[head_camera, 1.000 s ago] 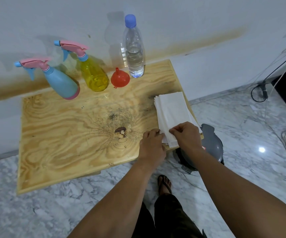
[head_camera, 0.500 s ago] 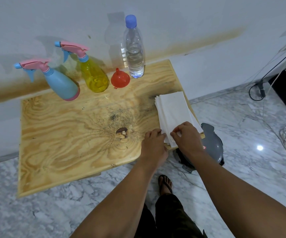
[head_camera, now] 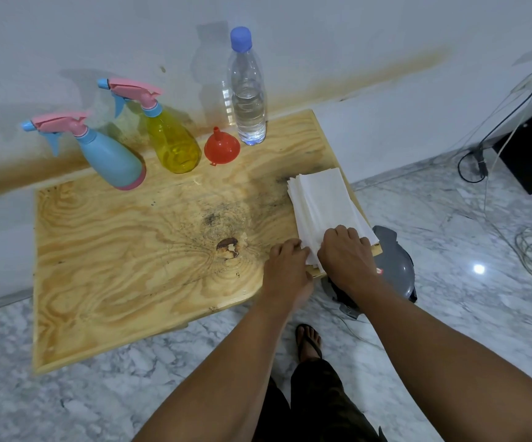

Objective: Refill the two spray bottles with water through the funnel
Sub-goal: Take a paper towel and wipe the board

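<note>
Barely anything moved: my right hand (head_camera: pixel 347 253) still pinches the top napkin of the stack (head_camera: pixel 322 199), left hand (head_camera: pixel 287 269) curled beside it.

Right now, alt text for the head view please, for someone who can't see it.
Both hands, the left hand and right hand, rest on the near end of a stack of white paper towels at the right edge of a wooden table. Along the far edge stand a blue spray bottle, a yellow spray bottle, an upturned red funnel and a capped water bottle.
</note>
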